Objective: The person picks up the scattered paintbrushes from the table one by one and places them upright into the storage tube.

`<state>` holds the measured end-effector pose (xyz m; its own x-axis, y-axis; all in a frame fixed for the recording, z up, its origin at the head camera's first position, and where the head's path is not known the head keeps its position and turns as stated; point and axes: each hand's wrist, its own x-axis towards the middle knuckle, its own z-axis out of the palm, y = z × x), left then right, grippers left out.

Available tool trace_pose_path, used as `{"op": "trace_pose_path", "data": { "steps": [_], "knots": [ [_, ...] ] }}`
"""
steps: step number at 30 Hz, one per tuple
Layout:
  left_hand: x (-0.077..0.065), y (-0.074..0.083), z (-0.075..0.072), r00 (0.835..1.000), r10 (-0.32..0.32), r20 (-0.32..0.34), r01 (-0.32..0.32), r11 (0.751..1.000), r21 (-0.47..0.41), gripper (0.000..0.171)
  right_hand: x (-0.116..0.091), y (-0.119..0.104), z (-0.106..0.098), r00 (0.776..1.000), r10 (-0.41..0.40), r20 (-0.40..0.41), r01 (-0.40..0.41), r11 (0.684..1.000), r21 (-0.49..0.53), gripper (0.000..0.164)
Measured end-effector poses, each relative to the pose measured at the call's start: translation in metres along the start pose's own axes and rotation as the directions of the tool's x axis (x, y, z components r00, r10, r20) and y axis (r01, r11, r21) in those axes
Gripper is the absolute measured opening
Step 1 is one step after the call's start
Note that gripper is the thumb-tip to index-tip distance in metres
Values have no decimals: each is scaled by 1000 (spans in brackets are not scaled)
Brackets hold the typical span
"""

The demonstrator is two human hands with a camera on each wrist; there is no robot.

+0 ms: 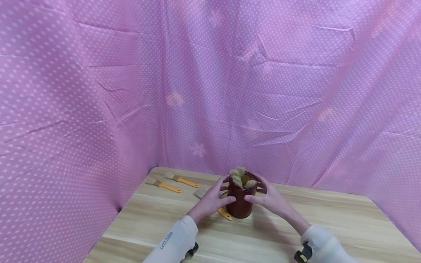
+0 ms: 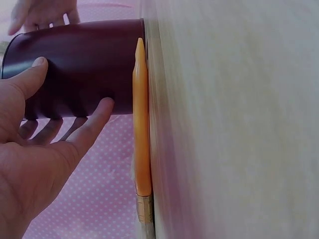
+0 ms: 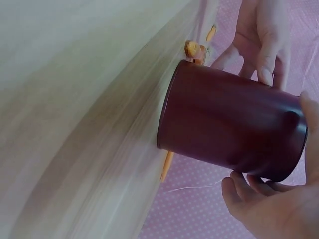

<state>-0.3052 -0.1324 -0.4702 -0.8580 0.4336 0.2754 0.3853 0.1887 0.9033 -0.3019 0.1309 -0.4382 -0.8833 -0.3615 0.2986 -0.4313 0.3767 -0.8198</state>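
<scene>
A dark red cylindrical container (image 1: 241, 204) stands on the table, with fluffy beige tufts (image 1: 237, 179) poking out of its mouth. My left hand (image 1: 213, 197) holds its left side, thumb in front and fingers spread round the back. On the opposite side my right hand (image 1: 271, 197) grips it the same way, its thumb (image 3: 310, 112) close to the rim in the right wrist view. A flat paintbrush with an orange handle (image 2: 141, 124) lies by the container's base, partly hidden under my left hand in the head view.
Two more orange-handled paintbrushes, one nearer (image 1: 169, 187) and one farther (image 1: 186, 181), lie at the back left of the wood-grain table (image 1: 131, 223). Pink dotted cloth (image 1: 204, 91) hangs behind the table and along its sides.
</scene>
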Motion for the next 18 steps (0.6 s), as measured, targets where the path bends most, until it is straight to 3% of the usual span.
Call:
{"op": "trace_pose_path", "data": {
  "steps": [7, 13, 18],
  "knots": [
    [0, 6, 7, 1000, 22, 6, -22, 999, 33, 83, -4, 3, -1, 996, -38, -85, 35, 999, -33, 83],
    [1, 8, 12, 998, 51, 28, -54, 989, 140, 81, -15, 3, -16, 996, -41, -76, 40, 999, -15, 80],
    [1, 9, 11, 998, 26, 50, -34, 987, 159, 81, -26, 5, -32, 998, 4, -67, -4, 1000, 8, 80]
  ]
}}
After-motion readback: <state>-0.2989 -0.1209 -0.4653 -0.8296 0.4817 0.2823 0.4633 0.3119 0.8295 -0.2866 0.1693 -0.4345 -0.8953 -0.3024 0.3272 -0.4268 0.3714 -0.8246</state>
